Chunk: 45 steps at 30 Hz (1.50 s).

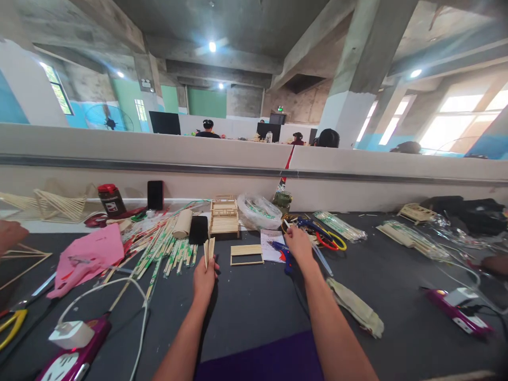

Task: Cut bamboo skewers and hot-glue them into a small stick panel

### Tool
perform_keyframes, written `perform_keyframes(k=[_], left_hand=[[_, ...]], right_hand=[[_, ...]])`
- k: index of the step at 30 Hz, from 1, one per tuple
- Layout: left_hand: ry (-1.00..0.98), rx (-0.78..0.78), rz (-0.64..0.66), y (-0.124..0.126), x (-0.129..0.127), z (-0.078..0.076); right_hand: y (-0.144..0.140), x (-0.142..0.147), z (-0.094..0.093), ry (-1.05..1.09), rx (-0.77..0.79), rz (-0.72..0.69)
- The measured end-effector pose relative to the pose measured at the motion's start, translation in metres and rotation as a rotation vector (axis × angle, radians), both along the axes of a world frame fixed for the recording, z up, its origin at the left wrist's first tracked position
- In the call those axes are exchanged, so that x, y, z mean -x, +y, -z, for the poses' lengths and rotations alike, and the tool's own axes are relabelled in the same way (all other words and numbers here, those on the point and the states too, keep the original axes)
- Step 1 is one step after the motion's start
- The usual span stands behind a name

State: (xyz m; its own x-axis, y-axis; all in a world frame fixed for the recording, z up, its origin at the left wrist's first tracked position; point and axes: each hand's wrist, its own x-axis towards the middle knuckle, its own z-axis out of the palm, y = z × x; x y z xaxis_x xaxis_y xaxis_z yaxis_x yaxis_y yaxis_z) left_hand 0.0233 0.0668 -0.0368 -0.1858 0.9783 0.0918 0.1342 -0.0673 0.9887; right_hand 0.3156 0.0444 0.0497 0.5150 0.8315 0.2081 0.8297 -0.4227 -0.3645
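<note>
A: What does the left hand [204, 278] have?

B: Its fingers are curled tight round a small bundle of wooden sticks [209, 250], held upright just above the dark table [254, 296], in front of the black phone [198, 229].

A: And the right hand [299, 244]?

B: It rests on the blue glue gun [282, 253], beside the paper sheet [272, 244]. The fingers bend down over it, but the far side is hidden, so I cannot tell whether they grip it or only touch it.

A: What else is hard to see?

B: The scissors [11, 323] at the left edge are cut off, as is a co-worker's hand [11, 234]. The jar [111, 200] has a label, too small to read. The wrapped chopsticks [162, 246] carry green print, also unreadable.

A: Anything between the hands?

B: A flat stick frame [246, 254], with a small stick model [224, 216] behind it
</note>
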Motion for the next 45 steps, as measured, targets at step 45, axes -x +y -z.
perform_keyframes(k=[45], left_hand=[[-0.068, -0.02, 0.156, -0.015, 0.001, -0.021]], right_hand=[[-0.022, 0.122, 0.062, -0.241, 0.061, -0.646]])
